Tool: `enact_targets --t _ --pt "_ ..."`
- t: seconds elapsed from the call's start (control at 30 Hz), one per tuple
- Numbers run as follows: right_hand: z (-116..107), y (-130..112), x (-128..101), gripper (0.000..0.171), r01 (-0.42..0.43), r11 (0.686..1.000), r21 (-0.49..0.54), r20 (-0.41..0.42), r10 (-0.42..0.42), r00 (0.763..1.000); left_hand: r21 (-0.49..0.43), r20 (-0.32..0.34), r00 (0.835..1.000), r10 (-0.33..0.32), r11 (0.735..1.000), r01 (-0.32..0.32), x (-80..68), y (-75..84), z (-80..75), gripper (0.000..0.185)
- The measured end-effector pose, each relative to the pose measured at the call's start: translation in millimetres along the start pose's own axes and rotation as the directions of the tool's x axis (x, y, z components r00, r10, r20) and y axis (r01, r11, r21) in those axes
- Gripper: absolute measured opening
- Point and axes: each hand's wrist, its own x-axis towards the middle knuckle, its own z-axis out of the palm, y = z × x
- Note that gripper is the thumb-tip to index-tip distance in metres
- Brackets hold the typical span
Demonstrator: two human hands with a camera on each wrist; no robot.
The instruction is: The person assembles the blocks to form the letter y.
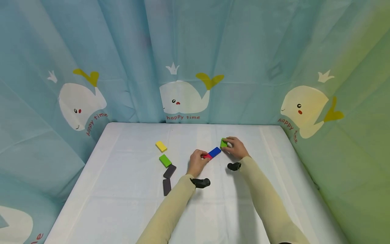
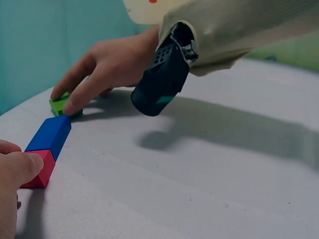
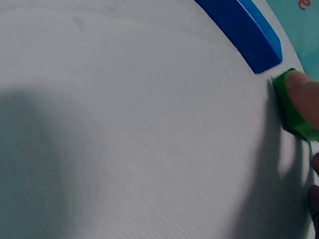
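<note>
My left hand (image 1: 196,162) pinches a red block (image 2: 46,172) between thumb and fingers, low at the table. End to end with it lies a blue block (image 1: 215,152), in line toward the upper right in the head view. Just beyond the blue block's far end, my right hand (image 1: 236,148) grips a green block (image 1: 223,142) by its sides. In the right wrist view a narrow gap shows between the blue block and this green block (image 3: 289,107), with a thumb on the green one. Only part of each holding hand shows in its own wrist view.
Left of my hands, a loose curved row runs across the white table (image 1: 122,176): a yellow block (image 1: 161,146), another green block (image 1: 165,160), and two dark blocks (image 1: 169,171). A whale-print curtain (image 1: 122,67) hangs around the table's back and sides. Each wrist carries a black camera (image 1: 201,183).
</note>
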Motion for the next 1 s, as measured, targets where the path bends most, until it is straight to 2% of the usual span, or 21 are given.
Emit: enact_targets --t 0.17,0.33,0.5,0.7,0.9,1.0 --pt "4.9 3.1 -2.8 0.044 -0.019 0.999 0.042 -0.095 0.023 0.995 -0.004 0.001 1.000 -0.007 1.000 0.007 0.0 1.4 0.1 0.018" --pt "5.4 4.0 -8.5 0.042 -0.030 0.996 0.088 -0.150 0.043 0.988 0.006 0.004 1.000 -0.008 1.000 0.008 -0.5 1.7 -0.2 0.019" --pt "4.0 0.3 -12.5 0.043 -0.054 0.986 0.159 -0.178 0.083 0.981 0.016 0.013 1.000 -0.012 1.000 0.012 -0.6 0.5 -0.3 0.019" --pt "7.1 -4.1 -14.3 0.045 -0.056 0.978 0.199 -0.209 0.098 0.973 0.021 0.001 1.000 -0.002 1.000 0.002 -1.0 1.6 -0.7 0.020" --pt "14.0 -6.0 -12.2 0.042 -0.061 0.981 0.182 -0.243 0.105 0.964 0.004 0.006 1.000 -0.001 1.000 0.001 -1.2 2.0 -0.4 0.020" --pt "15.8 -7.1 -11.5 0.044 -0.080 0.984 0.161 -0.225 0.115 0.968 0.001 0.005 1.000 -0.006 1.000 0.006 -0.8 2.0 -0.8 0.019"
